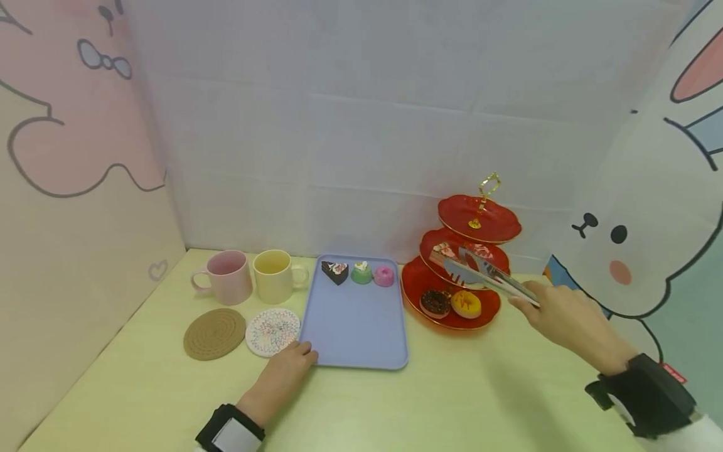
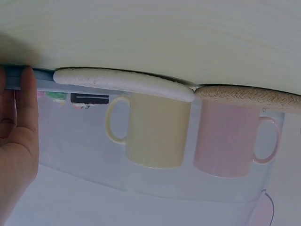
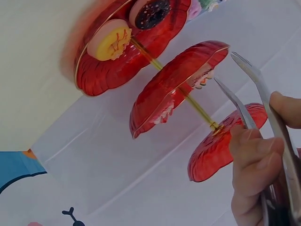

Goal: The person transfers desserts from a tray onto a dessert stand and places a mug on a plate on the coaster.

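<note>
My right hand point(image 1: 570, 317) grips metal serving tongs point(image 3: 268, 103) that reach across the red three-tier stand point(image 1: 459, 212). Their tips are apart, close to a cake slice point(image 3: 203, 79) on the middle tier; nothing shows between them. A second pink-topped slice point(image 3: 164, 112) sits on that tier. The lowest tier carries a chocolate donut point(image 1: 435, 304) and a yellow donut point(image 1: 466, 304). My left hand point(image 1: 287, 371) holds the front left corner of the blue tray point(image 1: 356, 329). Along the tray's back lie a chocolate cake slice point(image 1: 336, 272), a green cake point(image 1: 361, 273) and a pink cake point(image 1: 384, 276).
Left of the tray stand a yellow mug point(image 1: 273, 279) and a pink mug point(image 1: 228, 279). In front of them lie a patterned white coaster point(image 1: 273, 329) and a tan woven coaster point(image 1: 213, 334). A white wall covering point(image 1: 316, 157) rises behind the table.
</note>
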A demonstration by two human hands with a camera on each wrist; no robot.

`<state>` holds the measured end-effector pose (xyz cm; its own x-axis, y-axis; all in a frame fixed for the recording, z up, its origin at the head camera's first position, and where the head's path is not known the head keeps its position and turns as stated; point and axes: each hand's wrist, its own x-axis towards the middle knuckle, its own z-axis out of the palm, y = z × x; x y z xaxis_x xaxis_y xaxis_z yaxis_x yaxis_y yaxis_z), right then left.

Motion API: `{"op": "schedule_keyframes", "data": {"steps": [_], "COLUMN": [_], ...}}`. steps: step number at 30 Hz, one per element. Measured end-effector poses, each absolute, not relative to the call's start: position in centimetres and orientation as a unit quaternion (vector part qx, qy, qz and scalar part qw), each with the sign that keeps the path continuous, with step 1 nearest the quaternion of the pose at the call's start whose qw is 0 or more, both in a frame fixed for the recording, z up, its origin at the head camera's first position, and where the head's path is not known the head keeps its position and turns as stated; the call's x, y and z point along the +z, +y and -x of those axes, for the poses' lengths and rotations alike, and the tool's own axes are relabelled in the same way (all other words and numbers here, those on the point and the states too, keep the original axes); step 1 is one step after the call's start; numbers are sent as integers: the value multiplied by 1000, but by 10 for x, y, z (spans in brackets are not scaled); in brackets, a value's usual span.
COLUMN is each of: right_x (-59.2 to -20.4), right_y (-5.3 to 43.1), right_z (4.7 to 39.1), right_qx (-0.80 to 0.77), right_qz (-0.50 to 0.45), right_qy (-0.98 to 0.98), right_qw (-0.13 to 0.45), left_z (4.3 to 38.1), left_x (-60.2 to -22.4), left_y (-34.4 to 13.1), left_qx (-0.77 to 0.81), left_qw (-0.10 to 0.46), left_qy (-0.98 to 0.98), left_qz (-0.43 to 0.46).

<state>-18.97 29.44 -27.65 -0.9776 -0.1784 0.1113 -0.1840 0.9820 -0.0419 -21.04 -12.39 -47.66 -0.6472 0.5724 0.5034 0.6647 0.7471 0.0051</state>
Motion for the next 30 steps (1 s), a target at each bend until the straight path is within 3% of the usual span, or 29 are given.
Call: {"op": "schedule_keyframes", "data": {"steps": [12, 19, 30], "right_x": [-293, -318, -364], "right_y": [241, 215, 162], "right_z": [198, 227, 286], "right_qx": [23, 20, 72], "right_qz": [-133, -174, -178], "right_qy": [-990, -981, -976], "right_qw": [39, 88, 103], "left_z": [211, 211, 211], "left_x": [-475, -476, -478], "left_y": [-124, -122, -123], "left_qx": [-94, -99, -76], "left_qw": [245, 249, 236], "left_qy": [-900, -900, -905], "left_qz": [349, 344, 346]}}
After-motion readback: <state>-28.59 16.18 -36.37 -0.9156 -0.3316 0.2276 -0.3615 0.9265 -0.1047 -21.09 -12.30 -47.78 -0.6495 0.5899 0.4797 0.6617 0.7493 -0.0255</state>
